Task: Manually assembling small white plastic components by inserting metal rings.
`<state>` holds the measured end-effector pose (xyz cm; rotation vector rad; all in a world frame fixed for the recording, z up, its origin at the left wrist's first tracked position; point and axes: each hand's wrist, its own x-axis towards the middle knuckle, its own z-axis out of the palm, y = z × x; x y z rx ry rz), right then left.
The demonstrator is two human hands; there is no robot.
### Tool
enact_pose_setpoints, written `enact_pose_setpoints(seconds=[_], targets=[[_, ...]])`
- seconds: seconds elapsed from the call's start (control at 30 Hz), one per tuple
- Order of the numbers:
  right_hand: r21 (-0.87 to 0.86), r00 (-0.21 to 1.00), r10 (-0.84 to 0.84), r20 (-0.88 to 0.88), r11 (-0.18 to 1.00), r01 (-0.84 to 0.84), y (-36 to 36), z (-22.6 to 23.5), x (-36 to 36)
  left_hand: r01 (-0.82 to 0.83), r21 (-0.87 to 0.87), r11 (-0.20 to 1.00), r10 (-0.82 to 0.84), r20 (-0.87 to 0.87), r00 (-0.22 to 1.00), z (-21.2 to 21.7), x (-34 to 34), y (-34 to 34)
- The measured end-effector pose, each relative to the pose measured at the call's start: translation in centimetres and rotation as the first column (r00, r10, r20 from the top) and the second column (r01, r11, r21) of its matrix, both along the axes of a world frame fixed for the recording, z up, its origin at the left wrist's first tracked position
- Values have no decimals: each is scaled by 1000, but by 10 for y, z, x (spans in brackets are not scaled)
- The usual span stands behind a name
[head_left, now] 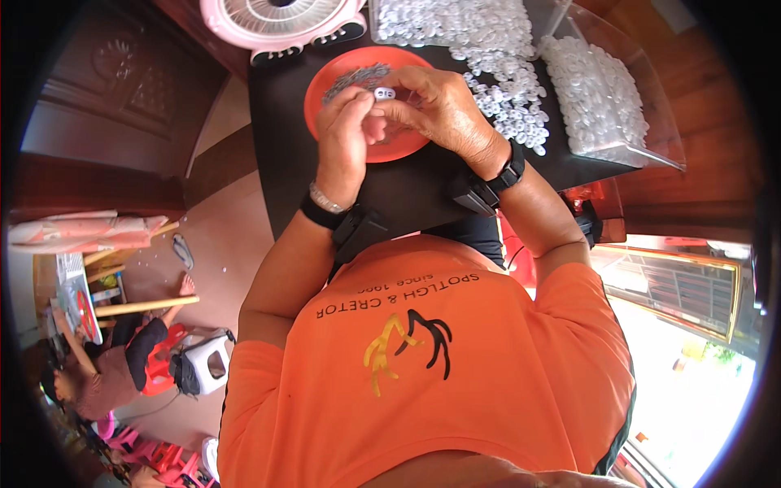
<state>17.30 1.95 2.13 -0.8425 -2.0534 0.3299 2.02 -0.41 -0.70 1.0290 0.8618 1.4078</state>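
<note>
Over an orange-red plate (pixel 404 150) I hold a small white rounded piece (pixel 384 93) with dark marks on its face. My right hand (pixel 447 110) pinches it between thumb and finger. From the other side, the closed fingertips of my left hand (pixel 342 138) meet its edge. Small grey metal pieces (pixel 356 79) lie in a heap in the plate, partly hidden behind my fingers. To the right of my hands, loose white rounded pieces (pixel 521 114) spread over the black tabletop (pixel 285 134).
Two clear containers of white pieces stand at the back (pixel 455 23) and far right (pixel 598 93) of the table. A pink fan (pixel 285 18) sits at the back left. Away on the lower left, a person (pixel 106 378) sits near a red stool (pixel 163 362).
</note>
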Motion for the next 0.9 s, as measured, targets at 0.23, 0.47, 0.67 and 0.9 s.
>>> enact_pose_setpoints(seconds=[0.23, 0.47, 0.67, 0.9], targets=[[289, 804, -589, -79, 758, 584, -1, 84, 83, 39, 23, 999, -39, -5, 999, 6, -7, -5], [405, 663, -748, -17, 601, 689, 13, 95, 145, 39, 34, 999, -38, -32, 999, 10, -7, -4], [-162, 901, -227, 370, 939, 303, 21, 21, 125, 24, 6, 1000, -24, -41, 999, 8, -7, -4], [-76, 785, -101, 612, 980, 185, 26, -11, 102, 54, -21, 998, -55, -45, 997, 6, -6, -2]])
